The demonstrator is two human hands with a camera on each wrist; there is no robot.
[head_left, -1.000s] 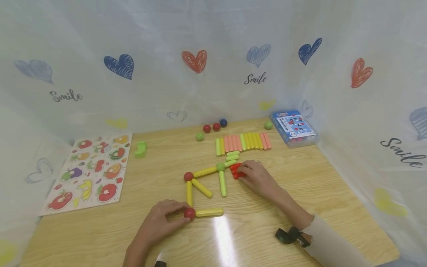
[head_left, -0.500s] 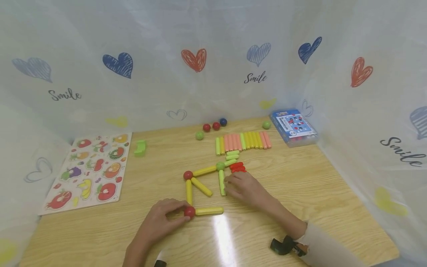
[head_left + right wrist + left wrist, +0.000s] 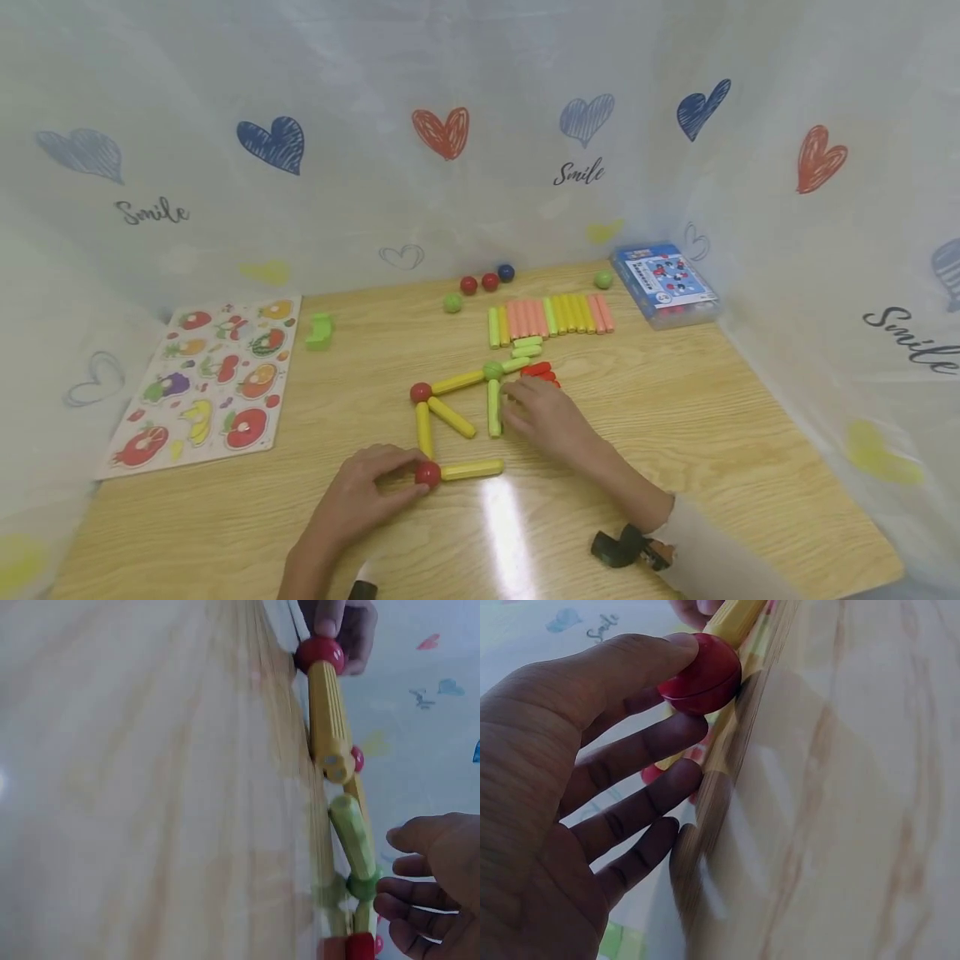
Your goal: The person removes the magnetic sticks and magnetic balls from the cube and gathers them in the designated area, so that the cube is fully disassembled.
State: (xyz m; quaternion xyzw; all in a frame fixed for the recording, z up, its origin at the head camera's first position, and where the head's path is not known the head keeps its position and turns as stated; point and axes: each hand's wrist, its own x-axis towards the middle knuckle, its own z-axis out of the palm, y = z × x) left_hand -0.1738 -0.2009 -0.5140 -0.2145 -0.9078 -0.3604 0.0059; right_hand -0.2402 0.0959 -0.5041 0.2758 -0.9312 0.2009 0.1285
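A person's right hand (image 3: 543, 417) rests on the light wooden counter (image 3: 675, 433), fingers loosely bent and holding nothing, fingertips just beside a light green plastic stick (image 3: 493, 407). That stick is the landmark. Its long axis runs away from the person, its far end touching a small green ball (image 3: 492, 371) and its near end free. The right hand lies directly to the stick's right, much nearer to it than the left hand (image 3: 360, 500).

Just nearer the person than the stick's free end lies a yellow plastic stick (image 3: 471, 471), running left to right. At its left end sits a glossy red ball (image 3: 427, 474), pinched between the left hand's thumb and fingers. Between the free near end of the green stick and the right end of the yellow stick there is a small gap.
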